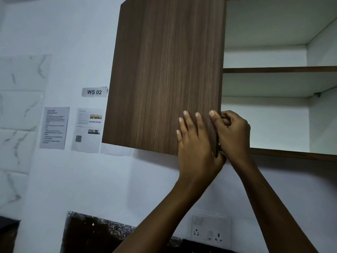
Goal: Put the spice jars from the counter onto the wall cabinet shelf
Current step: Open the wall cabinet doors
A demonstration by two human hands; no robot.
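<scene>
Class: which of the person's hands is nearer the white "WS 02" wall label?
Left. The left hand lies flat on the brown wooden door, nearer the label; the right hand grips the door's far edge.

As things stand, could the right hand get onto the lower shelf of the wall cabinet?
Probably yes. The right hand grips the free edge of the open cabinet door, right at the opening. The lower shelf behind it looks bare, with nothing between. It would have to let go first.

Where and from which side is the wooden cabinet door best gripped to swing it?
Grip the cabinet door on its free vertical edge near the bottom corner, coming from below. It has no visible handle; the right hand wraps that edge, the left hand lies flat on its face.
</scene>
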